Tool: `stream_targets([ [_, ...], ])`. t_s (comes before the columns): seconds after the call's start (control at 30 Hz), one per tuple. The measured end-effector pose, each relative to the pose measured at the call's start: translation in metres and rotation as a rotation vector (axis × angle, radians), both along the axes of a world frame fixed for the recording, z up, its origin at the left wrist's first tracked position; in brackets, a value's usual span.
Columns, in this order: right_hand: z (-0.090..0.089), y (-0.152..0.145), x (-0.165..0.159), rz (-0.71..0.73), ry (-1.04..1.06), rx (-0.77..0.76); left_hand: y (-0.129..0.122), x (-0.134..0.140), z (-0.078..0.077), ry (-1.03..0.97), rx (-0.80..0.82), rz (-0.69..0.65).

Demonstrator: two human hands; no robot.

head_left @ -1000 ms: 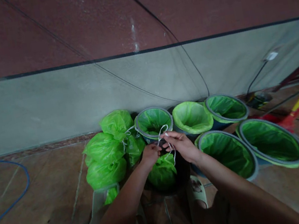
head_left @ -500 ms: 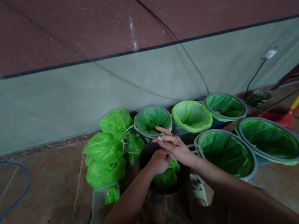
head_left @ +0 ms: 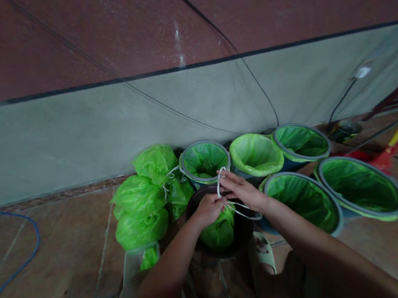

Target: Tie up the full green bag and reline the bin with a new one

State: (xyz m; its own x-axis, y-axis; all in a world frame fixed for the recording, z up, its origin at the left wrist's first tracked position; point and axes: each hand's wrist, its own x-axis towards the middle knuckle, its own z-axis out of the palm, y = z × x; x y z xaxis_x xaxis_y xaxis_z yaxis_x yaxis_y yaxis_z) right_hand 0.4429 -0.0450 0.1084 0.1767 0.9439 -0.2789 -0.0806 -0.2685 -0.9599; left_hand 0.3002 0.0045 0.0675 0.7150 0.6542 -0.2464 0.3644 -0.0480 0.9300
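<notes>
Between my feet stands a dark bin (head_left: 246,237) with a green plastic bag (head_left: 217,234) in it, its neck gathered at the top. A white string (head_left: 241,211) loops around and above that neck. My left hand (head_left: 210,208) is closed, pinching the string at the bag's neck. My right hand (head_left: 242,190) is closed on the string too, its fingertips by the upright loop just right of my left hand. The bag's neck is partly hidden behind my fingers.
Several tied green bags (head_left: 136,196) are piled at the left. Bins lined with green bags, such as one near bin (head_left: 301,203), stand right and behind. A pale container (head_left: 128,272) is at my left. A blue hose (head_left: 37,234) lies on the tiled floor; a wall rises behind.
My hands have shifted slightly, the left one rising toward the right fingertips. The white string now shows as a raised loop with slack to the right.
</notes>
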Motion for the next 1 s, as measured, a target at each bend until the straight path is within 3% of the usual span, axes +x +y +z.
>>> stream_targets([
  [0.17, -0.006, -0.008, -0.004, 0.297, -0.350, 0.068, 0.014, -0.006, 0.000, -0.038, -0.081, 0.241],
  [0.3, -0.009, -0.008, -0.004, 0.260, -0.485, 0.110, 0.017, -0.008, 0.004, -0.044, -0.146, 0.316],
  [0.43, -0.004, -0.010, -0.001, 0.315, -0.405, 0.084, 0.018, -0.010, 0.003, -0.117, -0.200, 0.349],
  [0.5, -0.001, -0.010, 0.001, 0.388, -0.325, 0.069, 0.020, -0.011, 0.004, -0.091, -0.126, 0.287],
  [0.57, 0.000, -0.009, 0.005, 0.325, -0.300, 0.097, 0.021, -0.013, 0.007, -0.017, 0.022, 0.178],
  [0.7, 0.001, 0.001, 0.018, -0.182, -0.332, 0.236, 0.021, -0.014, 0.019, 0.069, 0.300, 0.024],
  [0.77, 0.002, 0.004, 0.022, -0.322, -0.292, 0.246, 0.020, -0.014, 0.025, 0.102, 0.399, -0.026],
  [0.87, 0.002, 0.005, 0.023, -0.307, -0.234, 0.228, 0.017, -0.014, 0.031, 0.140, 0.510, -0.084],
  [1.0, -0.002, 0.004, 0.012, -0.102, -0.099, 0.198, 0.014, -0.014, 0.037, 0.098, 0.564, -0.141],
])
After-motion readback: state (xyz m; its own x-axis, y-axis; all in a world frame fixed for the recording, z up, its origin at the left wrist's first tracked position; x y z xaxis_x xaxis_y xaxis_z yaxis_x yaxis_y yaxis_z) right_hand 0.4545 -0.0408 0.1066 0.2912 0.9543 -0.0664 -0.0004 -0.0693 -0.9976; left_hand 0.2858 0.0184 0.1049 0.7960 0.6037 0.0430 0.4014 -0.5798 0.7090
